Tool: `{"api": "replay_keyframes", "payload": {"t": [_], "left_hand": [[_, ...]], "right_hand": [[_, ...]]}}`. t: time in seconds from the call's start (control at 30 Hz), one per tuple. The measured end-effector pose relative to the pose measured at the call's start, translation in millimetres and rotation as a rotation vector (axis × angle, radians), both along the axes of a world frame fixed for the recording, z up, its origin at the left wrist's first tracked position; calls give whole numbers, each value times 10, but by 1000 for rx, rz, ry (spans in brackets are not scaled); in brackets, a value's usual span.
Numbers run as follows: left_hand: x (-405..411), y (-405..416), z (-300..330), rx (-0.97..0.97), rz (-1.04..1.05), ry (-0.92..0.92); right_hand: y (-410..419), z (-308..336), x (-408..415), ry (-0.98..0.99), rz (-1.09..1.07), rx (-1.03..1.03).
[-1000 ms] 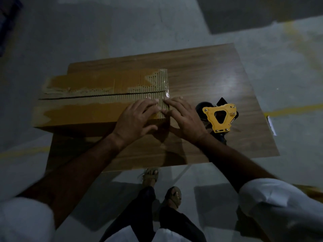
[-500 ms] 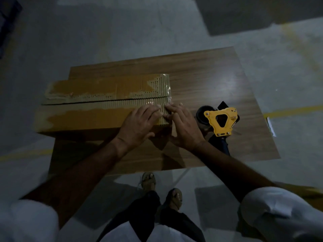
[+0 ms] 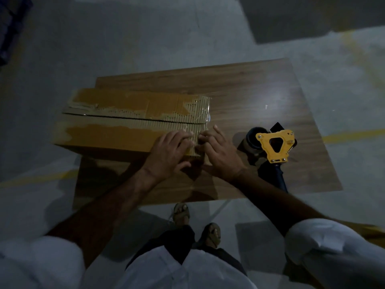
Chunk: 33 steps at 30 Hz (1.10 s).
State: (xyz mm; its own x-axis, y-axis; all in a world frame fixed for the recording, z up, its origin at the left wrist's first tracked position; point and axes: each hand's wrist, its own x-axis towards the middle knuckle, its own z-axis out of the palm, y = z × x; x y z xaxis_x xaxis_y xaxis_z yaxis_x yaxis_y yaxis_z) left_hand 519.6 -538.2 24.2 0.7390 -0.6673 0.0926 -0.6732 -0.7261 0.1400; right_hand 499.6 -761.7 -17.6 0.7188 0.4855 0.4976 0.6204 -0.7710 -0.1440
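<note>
Atop carton (image 3: 116, 138) — left hand (image 3: 168, 155); right hand (image 3: 220, 155) (nearly touching)

No lettering readable anywhere. On the cardboard box (image 3: 116, 134), torn facing, no print. On the yellow tape dispenser (image 3: 264, 140), no brand legible. The wooden surface (image 3: 250, 97) is unmarked.

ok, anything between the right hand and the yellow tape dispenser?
Nothing. In the head view only bare wooden table separates the right hand from the tape dispenser.
</note>
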Motion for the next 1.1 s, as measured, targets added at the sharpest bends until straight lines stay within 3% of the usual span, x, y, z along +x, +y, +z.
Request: {"api": "replay_keyframes", "payload": {"t": [0.27, 0.53, 0.77, 0.9, 1.0, 1.1], "left_hand": [[51, -106, 50, 82, 61, -10], [161, 383, 72, 132, -167, -91], [294, 1000, 181, 181, -274, -120], [-10, 969, 86, 3, 63, -62], [-403, 643, -60, -255, 369, 173], [-454, 423, -124, -488, 460, 226]], "right_hand": [[-166, 296, 171, 220, 32, -84], [299, 194, -157, 199, -123, 97], [823, 202, -391, 223, -82, 128], [662, 283, -146, 211, 40, 75], [357, 351, 120, 245, -47, 22], [328, 319, 60, 303, -124, 2]]}}
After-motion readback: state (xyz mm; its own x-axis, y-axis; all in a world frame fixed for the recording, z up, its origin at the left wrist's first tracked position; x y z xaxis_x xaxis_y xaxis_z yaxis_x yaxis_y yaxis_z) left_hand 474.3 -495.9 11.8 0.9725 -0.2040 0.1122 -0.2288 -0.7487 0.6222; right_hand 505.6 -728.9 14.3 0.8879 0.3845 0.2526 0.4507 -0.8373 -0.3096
